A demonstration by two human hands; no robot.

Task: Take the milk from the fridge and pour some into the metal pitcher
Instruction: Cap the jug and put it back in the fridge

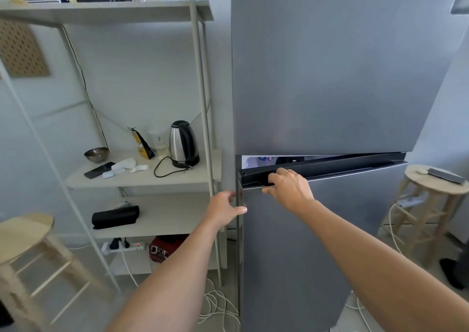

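A tall grey fridge (pixel 330 77) fills the right half of the head view. Its lower door (pixel 330 230) stands slightly ajar, showing a thin lit strip of the inside along its top. My right hand (pixel 289 189) grips the dark top edge of that door near its left corner. My left hand (pixel 224 208) holds the door's left side edge just below, thumb on the front. Neither the milk nor the metal pitcher can be seen; the fridge's contents are almost fully hidden.
A grey shelf unit (pixel 142 177) stands left of the fridge with a steel kettle (pixel 184 143), a metal bowl (pixel 96 154), a phone and small items. Wooden stools stand at the left (pixel 25 232) and right (pixel 435 182). Cables lie on the floor.
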